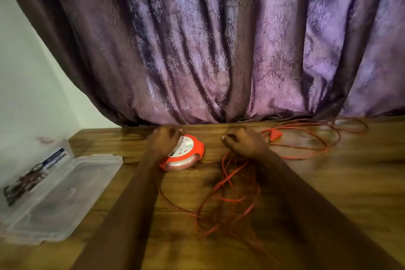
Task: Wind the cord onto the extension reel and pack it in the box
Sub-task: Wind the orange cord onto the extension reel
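Note:
A round red and white extension reel (186,153) lies tilted on the wooden table (350,182), near its far edge. My left hand (163,141) grips the reel's left side from above. The red cord (232,199) lies in loose tangled loops between my forearms and runs on to the right, where its red plug (275,135) rests on the table. My right hand (243,141) is closed around strands of the cord just right of the reel. A clear plastic box (63,195) lies open at the table's left edge.
A purple patterned curtain (219,50) hangs right behind the table's far edge. A white wall (26,94) is on the left. The box's raised lid (32,173) leans against that wall and has a printed label on it.

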